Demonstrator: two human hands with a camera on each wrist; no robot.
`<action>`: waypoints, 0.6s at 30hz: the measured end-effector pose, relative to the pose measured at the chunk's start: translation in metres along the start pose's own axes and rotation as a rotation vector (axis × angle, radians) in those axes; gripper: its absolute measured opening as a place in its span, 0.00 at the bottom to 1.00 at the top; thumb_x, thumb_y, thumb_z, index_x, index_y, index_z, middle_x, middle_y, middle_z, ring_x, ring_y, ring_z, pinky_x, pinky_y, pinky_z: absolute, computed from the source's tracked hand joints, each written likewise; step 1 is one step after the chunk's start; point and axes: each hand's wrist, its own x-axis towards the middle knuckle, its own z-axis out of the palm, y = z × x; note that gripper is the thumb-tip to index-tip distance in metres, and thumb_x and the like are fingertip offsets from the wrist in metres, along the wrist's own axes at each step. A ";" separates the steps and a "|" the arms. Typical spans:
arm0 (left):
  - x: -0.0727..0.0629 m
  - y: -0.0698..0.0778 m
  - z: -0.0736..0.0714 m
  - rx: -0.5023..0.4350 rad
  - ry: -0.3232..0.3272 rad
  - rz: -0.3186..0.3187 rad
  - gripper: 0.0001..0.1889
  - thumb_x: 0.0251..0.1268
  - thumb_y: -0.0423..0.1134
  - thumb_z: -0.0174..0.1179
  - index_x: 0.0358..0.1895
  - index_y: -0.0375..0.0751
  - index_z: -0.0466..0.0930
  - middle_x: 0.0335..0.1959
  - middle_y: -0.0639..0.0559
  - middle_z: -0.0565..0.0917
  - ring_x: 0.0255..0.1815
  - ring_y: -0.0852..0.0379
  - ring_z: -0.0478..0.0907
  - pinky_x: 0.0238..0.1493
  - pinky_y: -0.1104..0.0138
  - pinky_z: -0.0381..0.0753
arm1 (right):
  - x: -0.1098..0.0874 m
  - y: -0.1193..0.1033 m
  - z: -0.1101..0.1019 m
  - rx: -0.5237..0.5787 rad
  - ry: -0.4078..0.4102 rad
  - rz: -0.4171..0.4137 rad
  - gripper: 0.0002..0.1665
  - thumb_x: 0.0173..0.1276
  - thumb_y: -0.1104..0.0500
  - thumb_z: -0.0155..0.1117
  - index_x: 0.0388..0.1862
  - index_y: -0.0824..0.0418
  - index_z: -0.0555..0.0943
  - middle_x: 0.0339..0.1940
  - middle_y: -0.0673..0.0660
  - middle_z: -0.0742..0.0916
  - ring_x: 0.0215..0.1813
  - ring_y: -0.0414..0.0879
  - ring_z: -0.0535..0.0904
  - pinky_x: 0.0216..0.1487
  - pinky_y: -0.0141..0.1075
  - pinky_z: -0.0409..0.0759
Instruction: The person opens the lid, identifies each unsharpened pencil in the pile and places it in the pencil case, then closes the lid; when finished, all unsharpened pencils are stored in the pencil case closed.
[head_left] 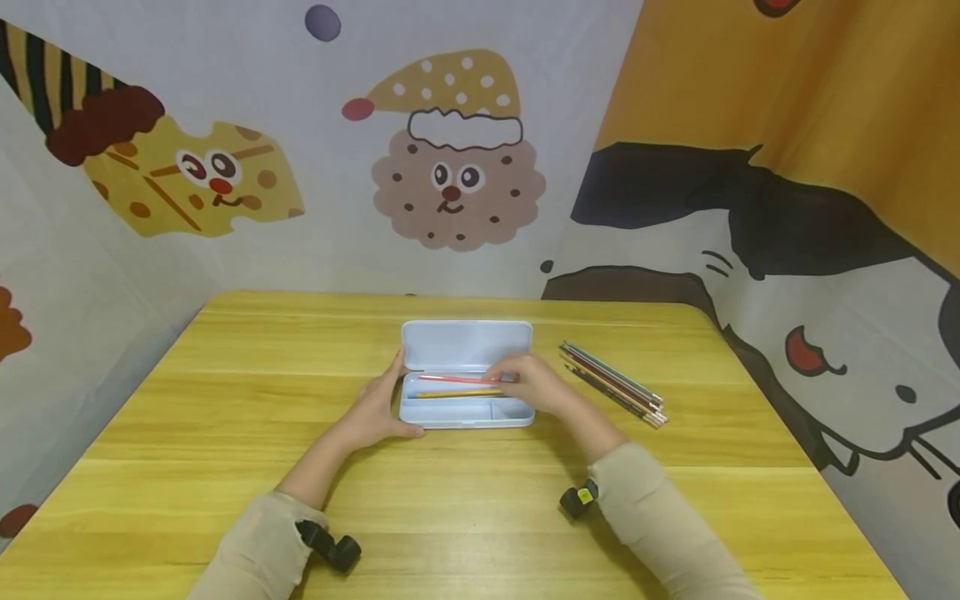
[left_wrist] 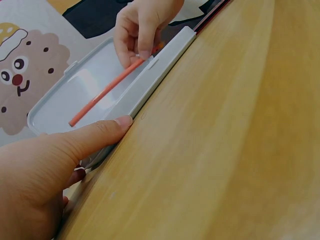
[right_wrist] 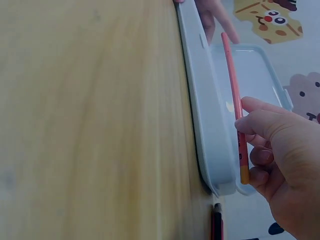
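Note:
A pale blue pencil case lies on the table with its hinged lid raised at the back. My left hand holds the case's left end, thumb along the front edge and the other fingers behind. Between thumb and fingers, my right hand pinches a coral-red pencil by its right part, near the orange-yellow end. The pencil is held over the case, pointing left along its length. Inside the case lies a yellow pencil, its right end hidden by the right hand.
Right of the case, several pencils lie in a loose slanted bundle on the wooden table. A small divider stands in the case's right front part. Behind the table hangs a cloth printed with cartoon figures.

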 end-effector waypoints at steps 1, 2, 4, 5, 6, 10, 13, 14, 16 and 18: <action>0.000 0.000 0.000 -0.001 -0.001 -0.001 0.72 0.37 0.52 0.79 0.77 0.45 0.27 0.72 0.42 0.60 0.73 0.42 0.50 0.68 0.42 0.40 | 0.001 0.000 0.001 0.004 -0.001 -0.002 0.12 0.61 0.70 0.66 0.42 0.59 0.87 0.39 0.51 0.87 0.40 0.43 0.78 0.41 0.34 0.78; 0.000 0.001 0.000 0.001 -0.002 0.001 0.72 0.37 0.52 0.79 0.77 0.45 0.27 0.72 0.41 0.60 0.73 0.41 0.50 0.68 0.41 0.40 | 0.002 0.000 0.002 0.008 -0.003 -0.005 0.13 0.60 0.71 0.66 0.42 0.60 0.86 0.39 0.51 0.87 0.41 0.44 0.78 0.42 0.35 0.78; 0.000 0.001 0.000 0.003 -0.001 0.004 0.72 0.37 0.52 0.79 0.77 0.45 0.27 0.72 0.41 0.60 0.73 0.40 0.50 0.68 0.41 0.41 | 0.005 0.000 0.004 0.011 -0.008 -0.003 0.13 0.60 0.71 0.66 0.42 0.60 0.86 0.40 0.51 0.87 0.43 0.45 0.79 0.45 0.36 0.78; 0.000 0.001 0.000 0.006 0.000 0.009 0.72 0.37 0.52 0.79 0.77 0.45 0.27 0.72 0.40 0.60 0.73 0.40 0.50 0.68 0.41 0.41 | 0.006 0.001 0.005 0.013 -0.011 -0.004 0.13 0.60 0.71 0.66 0.43 0.60 0.86 0.40 0.52 0.87 0.44 0.45 0.79 0.46 0.37 0.78; 0.000 0.001 0.000 0.008 0.002 0.010 0.72 0.37 0.52 0.79 0.77 0.45 0.27 0.72 0.41 0.61 0.73 0.40 0.50 0.68 0.41 0.41 | 0.007 0.001 0.006 0.015 -0.015 -0.008 0.13 0.60 0.71 0.66 0.43 0.60 0.86 0.40 0.52 0.87 0.45 0.46 0.79 0.48 0.37 0.78; 0.000 0.001 0.000 0.009 0.007 0.013 0.72 0.36 0.51 0.79 0.77 0.42 0.29 0.71 0.41 0.62 0.72 0.40 0.51 0.68 0.41 0.42 | 0.011 0.005 0.009 0.019 -0.032 -0.027 0.14 0.58 0.72 0.65 0.42 0.62 0.86 0.40 0.52 0.87 0.45 0.47 0.80 0.50 0.38 0.77; 0.000 0.000 0.000 0.008 0.005 0.011 0.72 0.36 0.51 0.80 0.77 0.42 0.29 0.71 0.42 0.62 0.72 0.41 0.51 0.68 0.42 0.41 | 0.013 0.007 0.011 0.024 -0.037 -0.039 0.14 0.57 0.74 0.65 0.41 0.62 0.86 0.38 0.52 0.87 0.44 0.47 0.80 0.48 0.38 0.78; 0.001 0.000 0.000 0.008 0.003 0.012 0.72 0.36 0.51 0.80 0.77 0.42 0.28 0.71 0.42 0.62 0.72 0.41 0.51 0.68 0.42 0.41 | 0.013 0.008 0.012 0.024 -0.037 -0.044 0.14 0.57 0.74 0.64 0.41 0.63 0.86 0.38 0.52 0.87 0.43 0.47 0.80 0.48 0.38 0.78; 0.001 -0.001 0.001 0.011 0.004 0.013 0.72 0.36 0.52 0.80 0.77 0.43 0.28 0.71 0.42 0.62 0.72 0.41 0.51 0.69 0.42 0.42 | 0.014 0.008 0.013 0.016 -0.036 -0.039 0.15 0.57 0.74 0.64 0.41 0.62 0.87 0.37 0.51 0.86 0.42 0.45 0.79 0.47 0.36 0.78; 0.001 -0.001 0.001 0.013 0.007 0.015 0.73 0.35 0.52 0.80 0.77 0.43 0.29 0.71 0.42 0.62 0.72 0.42 0.52 0.69 0.42 0.42 | 0.014 0.008 0.013 0.007 -0.037 -0.036 0.15 0.57 0.74 0.64 0.41 0.61 0.87 0.36 0.50 0.85 0.42 0.45 0.78 0.46 0.36 0.78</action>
